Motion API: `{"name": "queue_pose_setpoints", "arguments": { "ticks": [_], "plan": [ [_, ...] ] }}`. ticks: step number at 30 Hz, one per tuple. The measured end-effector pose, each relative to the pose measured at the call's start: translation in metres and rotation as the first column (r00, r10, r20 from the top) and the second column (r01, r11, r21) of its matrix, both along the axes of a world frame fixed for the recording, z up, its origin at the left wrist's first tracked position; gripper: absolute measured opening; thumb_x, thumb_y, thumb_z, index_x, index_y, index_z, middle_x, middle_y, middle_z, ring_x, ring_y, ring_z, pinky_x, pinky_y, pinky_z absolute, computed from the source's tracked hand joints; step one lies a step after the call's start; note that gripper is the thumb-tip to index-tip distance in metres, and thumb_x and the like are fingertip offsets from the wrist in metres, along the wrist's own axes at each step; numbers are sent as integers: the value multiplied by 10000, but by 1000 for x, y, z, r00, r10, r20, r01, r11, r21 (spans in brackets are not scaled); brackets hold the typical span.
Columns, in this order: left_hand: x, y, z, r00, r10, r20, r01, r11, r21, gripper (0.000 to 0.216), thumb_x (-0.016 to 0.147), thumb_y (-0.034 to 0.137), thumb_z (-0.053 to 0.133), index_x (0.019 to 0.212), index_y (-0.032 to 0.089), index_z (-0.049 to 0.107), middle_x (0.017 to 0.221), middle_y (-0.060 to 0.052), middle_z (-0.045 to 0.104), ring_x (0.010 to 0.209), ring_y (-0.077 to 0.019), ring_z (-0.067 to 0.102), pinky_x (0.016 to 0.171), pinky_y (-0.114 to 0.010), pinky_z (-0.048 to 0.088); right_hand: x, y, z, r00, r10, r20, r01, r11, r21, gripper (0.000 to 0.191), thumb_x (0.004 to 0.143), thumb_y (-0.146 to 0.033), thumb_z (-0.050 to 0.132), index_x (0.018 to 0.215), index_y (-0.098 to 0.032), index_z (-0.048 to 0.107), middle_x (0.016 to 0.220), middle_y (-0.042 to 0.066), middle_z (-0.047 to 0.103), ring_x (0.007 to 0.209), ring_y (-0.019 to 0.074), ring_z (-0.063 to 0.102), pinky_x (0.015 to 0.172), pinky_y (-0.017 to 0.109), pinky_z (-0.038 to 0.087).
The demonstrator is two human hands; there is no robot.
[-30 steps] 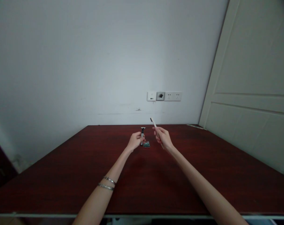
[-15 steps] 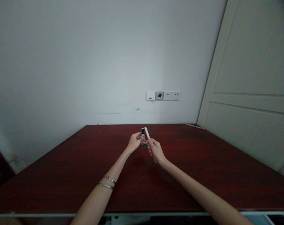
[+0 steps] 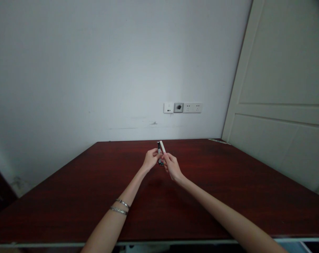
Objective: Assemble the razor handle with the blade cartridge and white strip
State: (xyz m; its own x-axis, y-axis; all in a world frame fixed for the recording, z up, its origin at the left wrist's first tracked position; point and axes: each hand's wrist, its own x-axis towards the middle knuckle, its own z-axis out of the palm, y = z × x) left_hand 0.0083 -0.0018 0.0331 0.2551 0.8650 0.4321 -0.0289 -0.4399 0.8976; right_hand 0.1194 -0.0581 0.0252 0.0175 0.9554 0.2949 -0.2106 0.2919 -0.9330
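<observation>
Faces a pale wall (image 3: 128, 70) across the far side, scuffed low down. Has a dark red table (image 3: 159, 211) spread out in front, with a light strip along its near edge. At right, has a white panelled door (image 3: 288, 88) rising past the table's right edge. Stretches both forearms (image 3: 209, 200) in from the near side. Low on the wall, right of the middle, has a row of sockets (image 3: 178, 108).

Has the right hand (image 3: 172, 165) and left hand (image 3: 151, 159) close together over the table's far half, both with fingers curled. In the right, pinches a white brush (image 3: 162, 147) between thumb and fingers, pale end up and tilted to the far left; cannot make out bristles. In the left, pinches a razor (image 3: 159, 151), nearly upright, with its small head on top. Holds brush and razor side by side, nearly level at the top; cannot tell touching from just apart. Wears two silver bracelets (image 3: 119, 211) on the left forearm. Beside the razor's lower end, has a small green box (image 3: 162, 164), mostly hidden.
</observation>
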Motion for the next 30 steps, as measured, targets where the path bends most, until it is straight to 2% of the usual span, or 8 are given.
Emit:
{"name": "queue_pose_setpoints", "arguments": {
  "ticks": [4, 10, 16, 22, 30],
  "plan": [
    [-2, 1, 0, 999, 32, -8, -32, 999, 10, 174, 662, 254, 640, 740, 109, 582, 577, -4, 587, 502, -106, 535, 487, -197, 391, -3, -4, -13, 1000, 6, -1, -6, 1000, -17, 414, 727, -585, 506, 688, -174, 472, 441, -106, 289, 330, 25, 202, 295, 155, 152],
    [1, 1, -2, 998, -17, -67, 18, 1000, 21, 166, 665, 247, 637, 741, 109, 583, 602, -11, 594, 540, -120, 554, 514, -209, 416, 0, 0, 0, 996, -48, -79, 52, 998, 47, 419, 725, -589, 512, 678, -177, 452, 471, -97, 318, 339, 23, 222, 301, 154, 171],
    [2, 1, -4, 997, 9, -74, -5, 999, 49, 152, 652, 229, 639, 730, 109, 586, 647, -28, 614, 568, -130, 568, 540, -219, 419, -1, -4, -8, 998, -41, -50, 42, 999, 17, 413, 735, -581, 503, 682, -174, 465, 463, -99, 302, 339, 23, 208, 301, 152, 156],
    [3, 1, -6, 996, -26, -85, 31, 998, 52, 166, 674, 264, 633, 714, 116, 567, 614, -16, 594, 558, -129, 560, 524, -214, 409, 2, -3, 1, 993, -53, -110, 56, 998, 23, 403, 720, -576, 525, 681, -182, 447, 467, -96, 321, 337, 25, 231, 298, 149, 154],
    [0, 2, -4, 996, -18, -91, 21, 999, 42, 153, 675, 239, 619, 751, 110, 583, 613, -7, 591, 538, -110, 538, 513, -197, 393, -2, -9, -1, 994, -13, -107, 11, 1000, -20, 415, 717, -587, 521, 690, -179, 450, 455, -107, 285, 333, 17, 181, 298, 143, 128]
  ]
}}
